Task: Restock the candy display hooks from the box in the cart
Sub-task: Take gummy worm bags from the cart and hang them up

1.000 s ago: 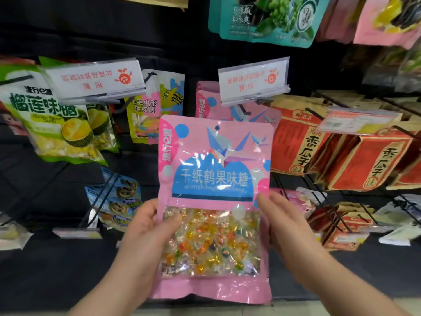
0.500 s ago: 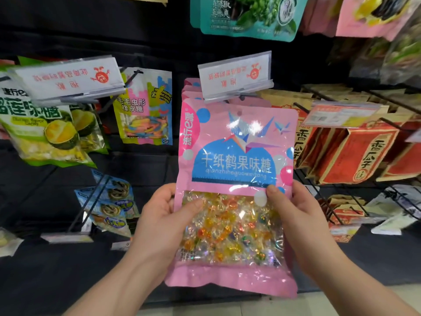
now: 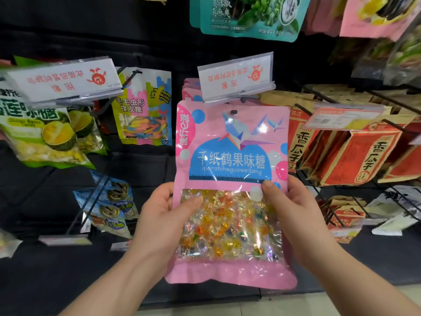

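A pink candy bag point(image 3: 230, 156) with a blue crane label and a clear window of coloured sweets is held upright in front of the display. My left hand point(image 3: 159, 222) grips its left edge, thumb on the window. My right hand point(image 3: 293, 215) grips the right edge, thumb on the front. The bag's hang hole sits at the tip of a display hook point(image 3: 233, 112), just under a white price tag point(image 3: 235, 76). More pink bags point(image 3: 189, 92) of the same kind hang behind it on that hook.
Green durian candy bags point(image 3: 50, 133) hang at the left under another tag point(image 3: 66, 79). A gummy bag point(image 3: 143, 108) hangs behind. Red-brown seed packets point(image 3: 355, 153) fill hooks at the right. Blue packets point(image 3: 111, 208) hang lower left. Teal bags point(image 3: 246, 17) hang above.
Both hands have lifted the pink bag up and to the right, bringing its hang hole to the hook tip under the price tag.
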Demonstrator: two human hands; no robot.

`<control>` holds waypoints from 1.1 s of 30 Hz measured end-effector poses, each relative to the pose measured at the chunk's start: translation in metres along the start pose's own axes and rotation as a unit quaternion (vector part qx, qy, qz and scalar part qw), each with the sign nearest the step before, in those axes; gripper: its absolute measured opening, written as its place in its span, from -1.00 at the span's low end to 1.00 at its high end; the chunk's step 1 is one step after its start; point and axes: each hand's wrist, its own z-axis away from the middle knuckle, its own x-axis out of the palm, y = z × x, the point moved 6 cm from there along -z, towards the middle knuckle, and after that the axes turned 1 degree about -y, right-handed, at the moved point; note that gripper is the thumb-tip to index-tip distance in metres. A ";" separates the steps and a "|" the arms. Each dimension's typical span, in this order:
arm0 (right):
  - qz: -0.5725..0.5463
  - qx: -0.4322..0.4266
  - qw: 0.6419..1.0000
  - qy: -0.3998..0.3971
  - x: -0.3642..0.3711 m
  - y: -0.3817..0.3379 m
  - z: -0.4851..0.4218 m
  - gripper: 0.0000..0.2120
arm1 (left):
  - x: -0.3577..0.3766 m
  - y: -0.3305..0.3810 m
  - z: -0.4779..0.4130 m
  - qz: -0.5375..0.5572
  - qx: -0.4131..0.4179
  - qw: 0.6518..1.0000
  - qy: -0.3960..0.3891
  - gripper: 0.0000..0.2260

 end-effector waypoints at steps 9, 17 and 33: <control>0.142 0.011 0.988 0.057 0.012 0.005 -0.065 -0.79 | 0.007 0.005 -0.069 -0.123 0.020 0.992 -0.008 -0.88; 0.211 0.052 0.972 0.086 0.024 0.017 -0.106 -0.77 | 0.009 0.002 -0.123 -0.250 0.052 0.967 0.001 -0.87; 0.558 -0.057 0.827 -0.028 0.024 -0.024 -0.048 -0.46 | 0.007 0.024 -0.073 -0.556 0.107 0.823 -0.053 -0.44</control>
